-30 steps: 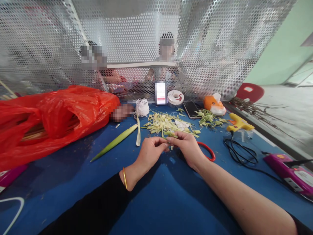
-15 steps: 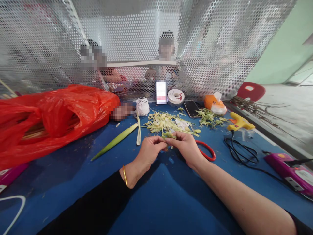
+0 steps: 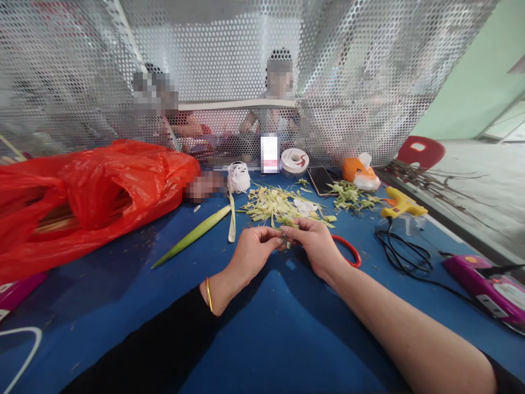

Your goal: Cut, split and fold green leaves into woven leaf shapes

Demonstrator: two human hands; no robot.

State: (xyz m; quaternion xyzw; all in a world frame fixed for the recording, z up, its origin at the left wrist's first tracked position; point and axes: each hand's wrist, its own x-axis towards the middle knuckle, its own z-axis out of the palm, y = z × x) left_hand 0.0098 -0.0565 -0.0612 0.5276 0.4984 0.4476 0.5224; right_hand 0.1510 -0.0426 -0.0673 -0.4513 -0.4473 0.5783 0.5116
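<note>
My left hand (image 3: 255, 251) and my right hand (image 3: 318, 246) meet over the middle of the blue table, thumbs and fingertips pinched together. Between them is a small yellow-green knotted leaf piece (image 3: 287, 221); its top shows above my right fingers, while my left fingers close at its lower end, mostly hidden. Just beyond lies a pile of pale yellow-green leaf strips (image 3: 270, 203). A long green pointed leaf (image 3: 192, 235) and a narrow pale strip (image 3: 232, 224) rest to the left. Red-handled scissors (image 3: 353, 251) lie partly under my right hand.
A red plastic bag (image 3: 164, 169) fills the left side. Behind stand white string (image 3: 238, 178), a ribbon spool (image 3: 294, 162) and a lit phone (image 3: 269, 153). Rightward are knotted leaf pieces (image 3: 355, 198), a yellow glue gun (image 3: 404, 203) and a purple power strip (image 3: 488, 287). People sit behind the perforated screen (image 3: 229, 65).
Both hands have shifted slightly to the right, and the leaf piece has turned a little between the fingertips. My right hand covers more of the scissors handle.
</note>
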